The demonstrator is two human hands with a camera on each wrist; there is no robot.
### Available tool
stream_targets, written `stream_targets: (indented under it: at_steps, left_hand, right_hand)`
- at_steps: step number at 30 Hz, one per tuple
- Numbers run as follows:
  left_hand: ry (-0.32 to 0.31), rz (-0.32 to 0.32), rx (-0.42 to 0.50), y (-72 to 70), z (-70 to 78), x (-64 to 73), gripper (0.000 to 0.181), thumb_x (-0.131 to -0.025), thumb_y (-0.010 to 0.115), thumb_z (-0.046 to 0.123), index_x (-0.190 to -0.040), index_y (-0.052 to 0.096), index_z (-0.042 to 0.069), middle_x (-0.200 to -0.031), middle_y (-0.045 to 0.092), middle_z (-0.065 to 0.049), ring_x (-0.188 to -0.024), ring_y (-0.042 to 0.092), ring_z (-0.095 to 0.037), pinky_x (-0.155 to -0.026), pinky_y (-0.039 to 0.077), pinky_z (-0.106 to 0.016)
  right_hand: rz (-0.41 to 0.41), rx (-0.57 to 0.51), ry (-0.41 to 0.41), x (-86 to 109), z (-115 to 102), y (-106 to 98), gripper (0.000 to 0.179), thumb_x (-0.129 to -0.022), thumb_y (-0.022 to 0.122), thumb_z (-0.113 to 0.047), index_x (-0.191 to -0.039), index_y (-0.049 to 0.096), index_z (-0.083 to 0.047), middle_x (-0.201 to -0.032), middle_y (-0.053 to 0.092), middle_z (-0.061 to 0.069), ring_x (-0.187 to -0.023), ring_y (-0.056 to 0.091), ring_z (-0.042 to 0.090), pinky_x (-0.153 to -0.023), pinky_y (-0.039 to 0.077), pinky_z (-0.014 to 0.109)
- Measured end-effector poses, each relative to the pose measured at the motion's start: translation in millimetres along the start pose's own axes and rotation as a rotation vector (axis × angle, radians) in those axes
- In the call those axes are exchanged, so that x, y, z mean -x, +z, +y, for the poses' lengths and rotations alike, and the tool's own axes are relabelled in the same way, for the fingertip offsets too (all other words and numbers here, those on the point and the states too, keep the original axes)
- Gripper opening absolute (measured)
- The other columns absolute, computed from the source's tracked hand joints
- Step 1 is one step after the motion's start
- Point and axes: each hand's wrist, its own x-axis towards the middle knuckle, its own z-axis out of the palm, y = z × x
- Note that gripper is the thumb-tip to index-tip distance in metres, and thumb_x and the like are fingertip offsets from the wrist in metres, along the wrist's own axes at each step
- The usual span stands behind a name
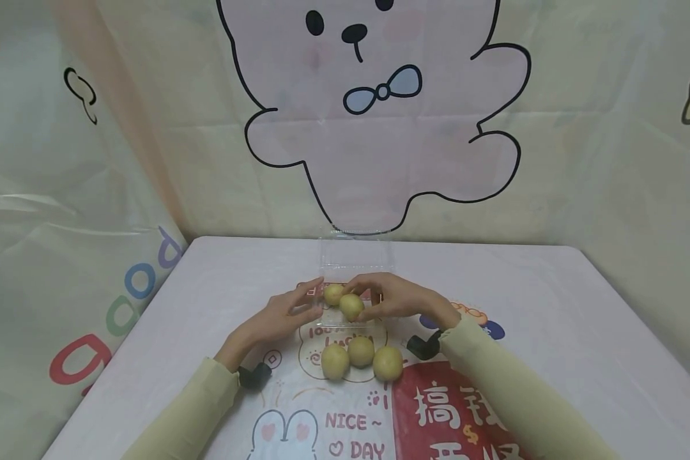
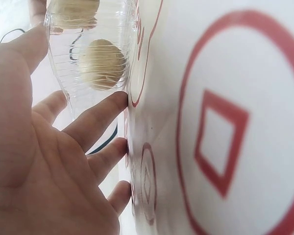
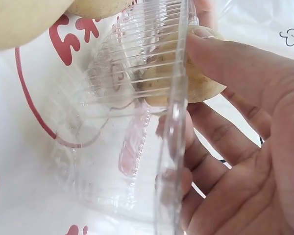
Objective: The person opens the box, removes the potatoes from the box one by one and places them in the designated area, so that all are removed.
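Note:
A clear plastic clamshell box (image 1: 356, 322) lies with its lid (image 1: 356, 253) raised at the back. One round yellow-green fruit (image 1: 333, 294) sits in the box, showing through the ribbed wall in the left wrist view. My right hand (image 1: 399, 296) pinches another such fruit (image 1: 352, 307) between thumb and fingers, over the box's rim. Against the box's left side rests my left hand (image 1: 284, 313), thumb and forefinger spread and fairly straight at its edge. In the left wrist view its other fingertips (image 2: 120, 147) lie close along the tabletop.
Three more fruits (image 1: 361, 352) stand in a cluster in front of the box. The white table (image 1: 253, 262) carries printed drawings and a red panel (image 1: 454, 409) at front right. A patterned curtain (image 1: 379, 147) hangs behind it.

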Motion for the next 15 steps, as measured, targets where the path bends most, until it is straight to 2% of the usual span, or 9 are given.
stream_targets:
  at_steps: [6,15]
  left_hand:
    - [0.007,0.002,-0.006,-0.1,1.1,-0.3,0.072,-0.101,0.055,0.055,-0.162,0.024,0.035,-0.161,0.043,-0.008,-0.145,0.047,-0.035,-0.117,0.035,-0.066]
    - [-0.003,0.003,-0.01,-0.2,2.0,-0.2,0.072,-0.1,0.055,0.057,-0.162,0.024,0.036,-0.16,0.045,-0.008,-0.146,0.046,-0.036,-0.117,0.033,-0.067]
  right_hand:
    - [0.01,-0.008,-0.042,4.6,-0.2,-0.8,0.053,-0.088,0.08,-0.019,-0.137,0.061,-0.019,-0.127,0.069,0.004,-0.084,0.06,0.017,-0.074,0.053,0.028]
    - [0.028,-0.024,-0.085,10.0,-2.4,-1.1,0.053,-0.089,0.08,-0.02,-0.138,0.061,-0.018,-0.127,0.069,0.004,-0.077,0.059,0.014,-0.069,0.052,0.026]
